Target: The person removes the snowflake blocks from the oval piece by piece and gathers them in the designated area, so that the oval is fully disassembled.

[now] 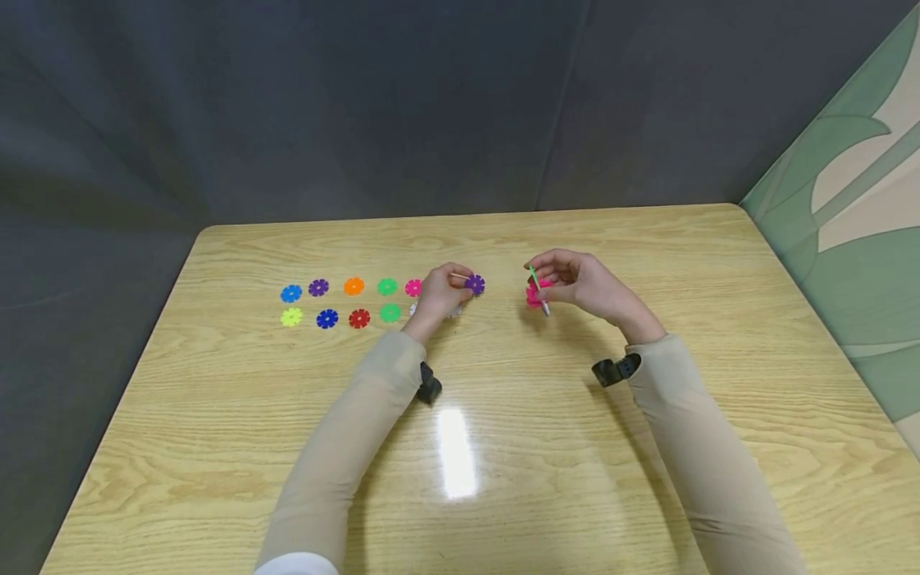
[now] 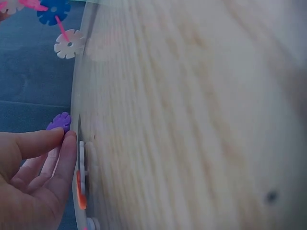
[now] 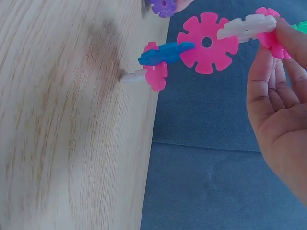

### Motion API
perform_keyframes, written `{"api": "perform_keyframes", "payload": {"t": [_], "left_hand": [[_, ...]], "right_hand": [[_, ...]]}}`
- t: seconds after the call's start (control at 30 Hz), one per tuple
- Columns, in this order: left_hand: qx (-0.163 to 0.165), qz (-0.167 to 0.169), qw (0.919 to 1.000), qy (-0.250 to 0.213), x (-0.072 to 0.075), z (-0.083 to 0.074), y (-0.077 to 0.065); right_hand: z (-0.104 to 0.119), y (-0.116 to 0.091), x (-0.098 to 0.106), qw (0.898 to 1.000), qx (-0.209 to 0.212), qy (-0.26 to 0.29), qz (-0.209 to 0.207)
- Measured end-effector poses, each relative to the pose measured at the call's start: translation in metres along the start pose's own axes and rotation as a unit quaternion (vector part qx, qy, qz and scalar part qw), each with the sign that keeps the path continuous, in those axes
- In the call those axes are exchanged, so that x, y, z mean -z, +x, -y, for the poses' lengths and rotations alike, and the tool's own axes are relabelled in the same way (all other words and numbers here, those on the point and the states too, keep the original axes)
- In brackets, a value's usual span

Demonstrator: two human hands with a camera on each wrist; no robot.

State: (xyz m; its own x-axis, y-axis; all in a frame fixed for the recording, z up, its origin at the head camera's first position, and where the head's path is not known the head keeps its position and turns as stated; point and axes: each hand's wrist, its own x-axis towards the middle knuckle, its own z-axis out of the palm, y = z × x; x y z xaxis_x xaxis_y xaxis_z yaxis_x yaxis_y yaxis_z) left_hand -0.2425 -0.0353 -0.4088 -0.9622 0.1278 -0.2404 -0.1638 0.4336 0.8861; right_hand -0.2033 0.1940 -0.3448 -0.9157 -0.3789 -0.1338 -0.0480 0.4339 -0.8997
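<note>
Between thumb and fingertips, my left hand (image 1: pixel 438 294) pinches a purple notched flower disc (image 1: pixel 477 280), seen from the edge of the palm in the left wrist view. The right hand (image 1: pixel 591 286) pinches one end of a chain of slotted-together plastic discs. In the right wrist view, a pink disc (image 3: pixel 271 40) lies at the fingertips, followed by a white disc (image 3: pixel 247 26), a large pink disc (image 3: pixel 207 61), a blue disc (image 3: pixel 165 54), a smaller pink disc (image 3: pixel 156 79) and a white disc (image 3: pixel 133 76). A green disc (image 3: pixel 301 27) shows beyond the fingers. The purple disc is apart from the chain.
Two rows of loose discs lie on the left of the wooden table (image 1: pixel 216 415), among them an orange disc (image 1: pixel 349 287), a red disc (image 1: pixel 355 321) and a yellow disc (image 1: pixel 287 319). My left hand partly covers the rows' right end. A dark curtain (image 1: pixel 374 112) hangs behind.
</note>
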Motion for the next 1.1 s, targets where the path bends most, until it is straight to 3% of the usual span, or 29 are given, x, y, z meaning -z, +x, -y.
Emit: {"api": "perform_keyframes", "payload": {"t": [0.43, 0.93, 1.1], "left_hand": [[-0.010, 0.017, 0.9994, 0.029, -0.0026, 0.0019, 0.0041], [-0.034, 0.025, 0.9974, 0.059, -0.0004, -0.0006, 0.0027], [-0.040, 0.016, 0.9986, 0.031, 0.0010, -0.0016, -0.0007]], "right_hand": [[-0.0043, 0.0004, 0.0007, 1.000, 0.002, -0.030, -0.005], [-0.0009, 0.0001, 0.0010, 0.999, -0.022, 0.018, -0.023], [-0.0010, 0.0006, -0.0002, 0.999, -0.028, 0.029, -0.034]]}}
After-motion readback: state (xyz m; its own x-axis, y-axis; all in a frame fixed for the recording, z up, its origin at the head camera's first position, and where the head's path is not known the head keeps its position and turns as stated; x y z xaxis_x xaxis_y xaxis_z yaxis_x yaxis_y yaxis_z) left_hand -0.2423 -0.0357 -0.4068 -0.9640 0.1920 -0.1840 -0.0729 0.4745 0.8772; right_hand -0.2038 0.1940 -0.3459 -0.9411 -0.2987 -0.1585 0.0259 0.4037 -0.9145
